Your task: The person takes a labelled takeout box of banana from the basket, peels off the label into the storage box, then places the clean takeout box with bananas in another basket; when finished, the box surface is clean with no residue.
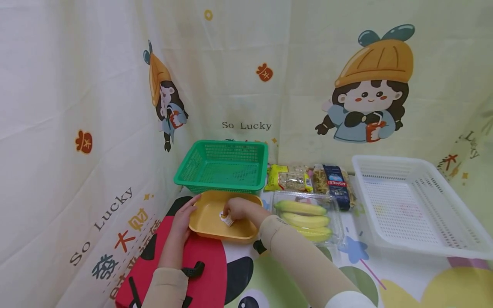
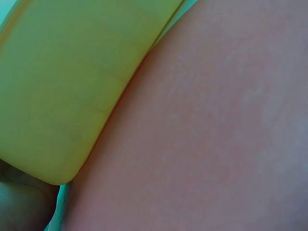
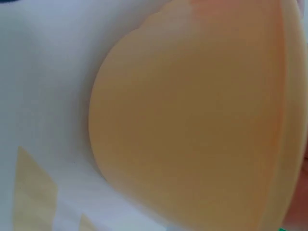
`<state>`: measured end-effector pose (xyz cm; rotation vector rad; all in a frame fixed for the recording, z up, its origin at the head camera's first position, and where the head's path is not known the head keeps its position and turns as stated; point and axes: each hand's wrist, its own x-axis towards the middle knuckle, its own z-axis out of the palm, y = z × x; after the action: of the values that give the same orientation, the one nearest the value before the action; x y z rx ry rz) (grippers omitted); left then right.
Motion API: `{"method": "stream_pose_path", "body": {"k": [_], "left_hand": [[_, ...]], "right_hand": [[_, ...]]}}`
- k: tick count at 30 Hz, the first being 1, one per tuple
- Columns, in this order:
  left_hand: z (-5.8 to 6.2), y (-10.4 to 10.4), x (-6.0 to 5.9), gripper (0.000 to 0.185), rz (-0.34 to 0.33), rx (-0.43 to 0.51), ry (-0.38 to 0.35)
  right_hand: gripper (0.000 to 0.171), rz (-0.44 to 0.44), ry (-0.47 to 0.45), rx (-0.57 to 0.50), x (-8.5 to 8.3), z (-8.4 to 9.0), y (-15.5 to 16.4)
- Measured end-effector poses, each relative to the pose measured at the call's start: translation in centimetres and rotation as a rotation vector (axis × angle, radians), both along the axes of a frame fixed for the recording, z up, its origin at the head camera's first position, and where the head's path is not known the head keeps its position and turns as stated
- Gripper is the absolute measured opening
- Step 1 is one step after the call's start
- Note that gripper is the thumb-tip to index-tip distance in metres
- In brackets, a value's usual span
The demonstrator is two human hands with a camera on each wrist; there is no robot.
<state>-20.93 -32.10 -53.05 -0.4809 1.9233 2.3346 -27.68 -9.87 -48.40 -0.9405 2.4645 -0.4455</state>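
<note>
A shallow yellow tray (image 1: 209, 214) lies on the table in front of a green basket (image 1: 223, 167). My left hand (image 1: 189, 206) rests with straight fingers against the tray's left rim. In the left wrist view only the yellow tray rim (image 2: 62, 96) and the skin of the left hand (image 2: 207, 134) show, very close. My right hand (image 1: 230, 212) reaches into the tray with curled fingers and pinches a small white packet (image 1: 227, 220) just above the tray's floor. The right wrist view is a blurred close-up of the tray (image 3: 192, 120).
A clear box of bananas (image 1: 308, 218) sits right of the tray. Snack packets (image 1: 290, 179) and a blue packet (image 1: 336, 185) lie behind it. A large white basket (image 1: 443, 222) stands at the right. Printed cloth walls close in the left and back.
</note>
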Motion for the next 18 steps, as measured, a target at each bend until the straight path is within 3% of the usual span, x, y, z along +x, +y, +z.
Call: {"method": "stream_pose_path", "body": {"k": [9,18], "left_hand": [[-0.05,0.02,0.03,0.045,0.003,0.006,0.001],[-0.36,0.03,-0.03,0.045,0.000,-0.003,0.005]], "right_hand": [[0.028,-0.037,0.036,0.011,0.07,-0.15,0.24],[0.008,-0.061,0.127,0.026,0.19,-0.80,0.28]]}}
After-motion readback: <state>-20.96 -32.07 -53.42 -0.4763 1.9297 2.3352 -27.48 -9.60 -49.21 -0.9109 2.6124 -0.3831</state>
